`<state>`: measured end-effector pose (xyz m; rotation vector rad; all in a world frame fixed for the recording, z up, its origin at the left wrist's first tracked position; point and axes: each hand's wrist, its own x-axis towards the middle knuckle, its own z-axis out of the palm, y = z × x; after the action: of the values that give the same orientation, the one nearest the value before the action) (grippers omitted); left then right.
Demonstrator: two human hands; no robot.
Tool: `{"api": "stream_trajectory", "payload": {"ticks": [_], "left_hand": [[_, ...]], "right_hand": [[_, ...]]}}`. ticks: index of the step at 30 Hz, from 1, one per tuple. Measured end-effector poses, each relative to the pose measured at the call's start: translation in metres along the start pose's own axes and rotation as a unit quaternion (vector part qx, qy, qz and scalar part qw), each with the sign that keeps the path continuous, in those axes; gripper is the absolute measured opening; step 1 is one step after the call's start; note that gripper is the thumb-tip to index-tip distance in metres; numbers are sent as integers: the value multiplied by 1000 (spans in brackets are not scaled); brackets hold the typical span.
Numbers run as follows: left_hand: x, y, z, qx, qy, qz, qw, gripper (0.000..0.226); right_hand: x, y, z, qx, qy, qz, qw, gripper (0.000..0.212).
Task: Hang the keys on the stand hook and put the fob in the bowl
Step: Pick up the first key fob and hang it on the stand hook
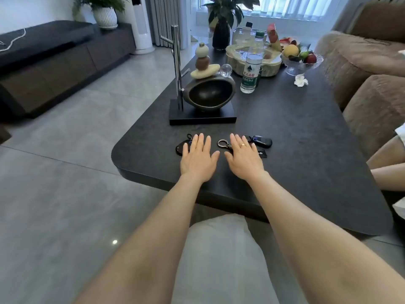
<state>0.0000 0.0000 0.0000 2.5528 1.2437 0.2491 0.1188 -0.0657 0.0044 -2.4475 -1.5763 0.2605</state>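
Observation:
A black oval fob (180, 147) lies on the dark table (295, 137), half hidden under my left hand (198, 156), which rests flat with fingers spread. My right hand (244, 157), wearing a ring, lies flat over a bunch of keys; its metal ring (222, 143) shows at the left and a black key body (262, 141) at the right. Behind them stands a chrome stand (177, 66) with short hooks on a black base (202, 117). A dark stone bowl (210, 93) tilts open on that base.
A water bottle (252, 64) stands right of the bowl. Stacked stones (203, 62) and a glass ball sit on the bowl's rim. A basket, a fruit bowl (301, 60) and a vase are farther back. A sofa (361, 62) runs along the right; another person's arm (388, 154) is there.

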Motion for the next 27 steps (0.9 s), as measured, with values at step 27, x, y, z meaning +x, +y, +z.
{"api": "stream_trajectory", "payload": {"ticks": [27], "left_hand": [[95,15,33,1,-56,41,998,31]], "right_hand": [[78,3,13,74,21,163,984,29]]}}
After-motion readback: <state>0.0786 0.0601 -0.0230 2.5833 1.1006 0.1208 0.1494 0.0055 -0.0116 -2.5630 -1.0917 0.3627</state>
